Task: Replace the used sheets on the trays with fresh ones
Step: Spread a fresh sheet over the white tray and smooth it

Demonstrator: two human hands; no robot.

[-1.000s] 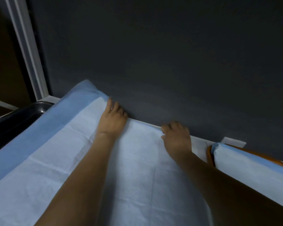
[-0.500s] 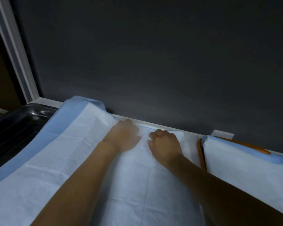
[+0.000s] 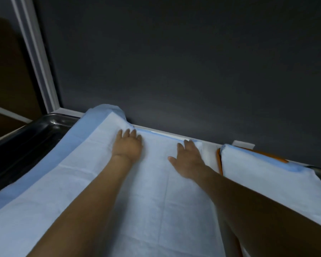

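A white sheet with a blue border (image 3: 156,191) lies spread over the tray in front of me, its far edge against the dark wall. My left hand (image 3: 128,145) rests flat on the sheet near its far left part, fingers straight. To its right my right hand (image 3: 188,159) presses flat on the sheet, fingers spread, near the far right corner. The sheet's far left corner (image 3: 107,110) curls up against the wall. A second sheet-covered tray with an orange rim (image 3: 220,162) stands at the right.
A bare black tray (image 3: 26,145) sits at the left, partly under the sheet's blue border. The dark wall (image 3: 174,71) rises directly behind the trays. A white frame post (image 3: 35,58) stands at the back left. A small white tab (image 3: 244,144) sticks to the wall's base.
Both hands have gone from curled at the sheet's far edge to lying flat. They came together in the middle, then spread apart along the far edge.
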